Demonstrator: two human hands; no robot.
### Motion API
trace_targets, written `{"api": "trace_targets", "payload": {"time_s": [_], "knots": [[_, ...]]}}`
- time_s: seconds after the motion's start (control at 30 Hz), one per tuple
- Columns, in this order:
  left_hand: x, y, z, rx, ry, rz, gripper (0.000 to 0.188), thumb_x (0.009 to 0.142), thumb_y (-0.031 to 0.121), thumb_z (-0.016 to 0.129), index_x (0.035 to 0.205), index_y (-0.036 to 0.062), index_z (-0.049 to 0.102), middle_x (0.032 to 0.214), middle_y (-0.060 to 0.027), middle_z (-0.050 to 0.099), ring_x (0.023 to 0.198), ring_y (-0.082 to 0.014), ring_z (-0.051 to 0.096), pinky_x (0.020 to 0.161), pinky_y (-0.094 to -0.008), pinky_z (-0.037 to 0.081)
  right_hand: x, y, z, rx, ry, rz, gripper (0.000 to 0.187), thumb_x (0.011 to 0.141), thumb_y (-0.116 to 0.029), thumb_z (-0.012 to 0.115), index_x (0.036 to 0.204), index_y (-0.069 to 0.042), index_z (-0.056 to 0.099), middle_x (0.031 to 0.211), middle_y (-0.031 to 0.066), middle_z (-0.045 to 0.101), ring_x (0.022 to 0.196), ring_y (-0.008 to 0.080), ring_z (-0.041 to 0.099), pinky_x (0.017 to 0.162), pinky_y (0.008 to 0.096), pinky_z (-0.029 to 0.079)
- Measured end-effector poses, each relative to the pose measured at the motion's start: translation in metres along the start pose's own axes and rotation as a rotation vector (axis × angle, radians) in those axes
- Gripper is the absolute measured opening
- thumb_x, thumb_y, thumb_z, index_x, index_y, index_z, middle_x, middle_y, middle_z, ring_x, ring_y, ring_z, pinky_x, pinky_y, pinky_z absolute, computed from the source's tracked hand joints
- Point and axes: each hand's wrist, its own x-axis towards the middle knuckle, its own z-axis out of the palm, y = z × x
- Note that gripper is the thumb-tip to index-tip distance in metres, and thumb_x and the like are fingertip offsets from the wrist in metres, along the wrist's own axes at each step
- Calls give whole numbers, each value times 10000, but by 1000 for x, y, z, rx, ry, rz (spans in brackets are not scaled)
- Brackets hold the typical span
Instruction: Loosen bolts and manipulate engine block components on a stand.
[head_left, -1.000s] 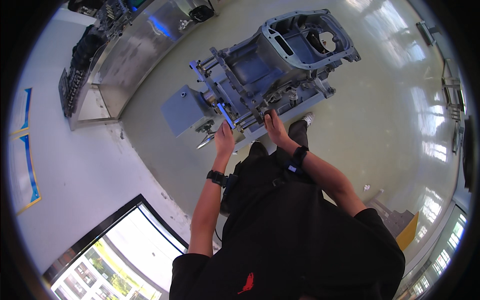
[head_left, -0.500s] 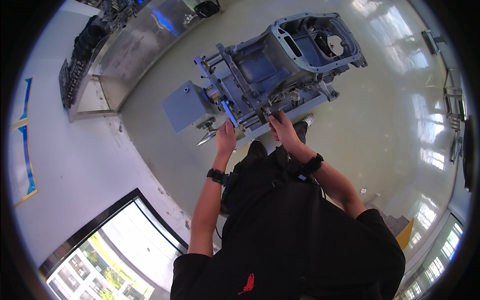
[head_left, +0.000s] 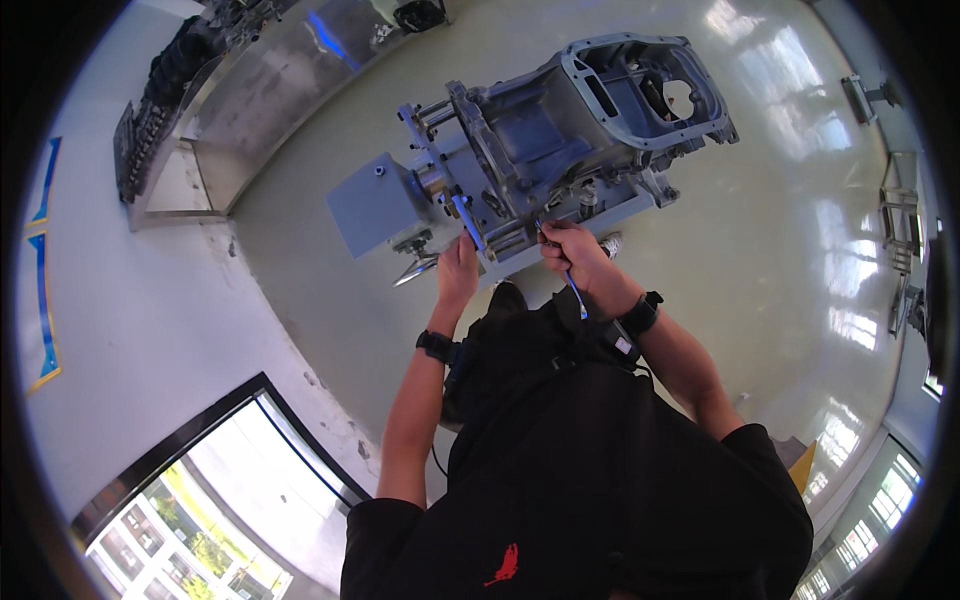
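A large grey metal casting (head_left: 535,145), like an engine or gearbox housing, is mounted on a metal stand in front of me. My right hand (head_left: 597,275) is closed on a slim shiny wrench (head_left: 577,295). One end of the wrench points back toward me below the fingers; the other reaches the near edge of the mount, where its contact is too small to make out. My left hand (head_left: 458,272) is closed at the near end of the blue mounting bar (head_left: 467,222). What its fingers grip, if anything, is hidden.
A grey box (head_left: 375,205) sits on the stand's left, with a shiny handle-like part (head_left: 415,268) below it. A metal bench (head_left: 265,100) carries dark engine parts at the upper left. My shoe (head_left: 611,244) is close beside the stand's base rail (head_left: 625,210).
My right hand has turned, and the wrench's near end now shows below it. My left hand stays at the bar. The whole view has shifted slightly.
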Motion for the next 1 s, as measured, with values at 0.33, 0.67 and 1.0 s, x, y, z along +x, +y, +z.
{"api": "trace_targets", "payload": {"time_s": [0.33, 0.67, 1.0], "knots": [[1, 8, 0, 119, 4, -14, 421, 903, 330, 377, 738, -10, 563, 678, -246, 555, 698, -437, 540, 600, -493, 391, -3, -8, 4, 407, 25, 212, 136, 922, -86, 425, 854, 33, 425, 664, 6, 356, 478, 55, 309, 363, 186, 230], [8, -18, 7, 316, 119, 379, 396, 886, 297, 390, 629, 10, 480, 564, -217, 523, 596, -423, 539, 497, -475, 384, 5, 0, 1, 280, -19, 125, 144, 921, -111, 462, 895, 29, 440, 721, 32, 417, 512, 51, 336, 379, 169, 262], [1, -6, 3, 30, -55, 141, 394, 920, 327, 377, 775, -5, 529, 556, -196, 510, 530, -441, 502, 503, -459, 386, 2, -4, 2, 285, 49, 131, 143, 920, -110, 443, 851, 13, 424, 622, -6, 341, 460, 55, 306, 354, 187, 229]]}}
